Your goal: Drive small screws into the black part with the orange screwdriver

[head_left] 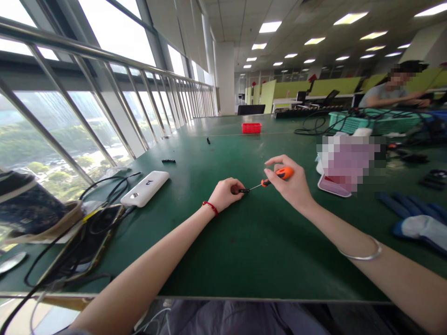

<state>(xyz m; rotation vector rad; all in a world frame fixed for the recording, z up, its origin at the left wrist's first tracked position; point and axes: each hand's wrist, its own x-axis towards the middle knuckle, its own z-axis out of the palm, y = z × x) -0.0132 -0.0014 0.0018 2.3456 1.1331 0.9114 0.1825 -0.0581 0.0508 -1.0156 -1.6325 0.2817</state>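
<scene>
1. Our left hand [226,193] pinches a small black part [243,190] at the green tabletop [223,260], fingers clamped on it.
2. Our right hand [293,184] grips an orange-and-black screwdriver [278,176] by its handle, the shaft reaching the part.
3. Left of our hands we see a white power bank [148,186]; beyond them, a red plastic basket [251,129].

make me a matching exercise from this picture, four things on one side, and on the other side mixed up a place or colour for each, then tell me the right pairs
Things:
1. Screwdriver
2. Small black part
3. Power bank
4. Small basket

Places and colours:
A. White, marked with a 2
B. In the right hand
C. Red, farther along the table than both hands
D. In the left hand

Right pairs: 1-B, 2-D, 3-A, 4-C
</scene>
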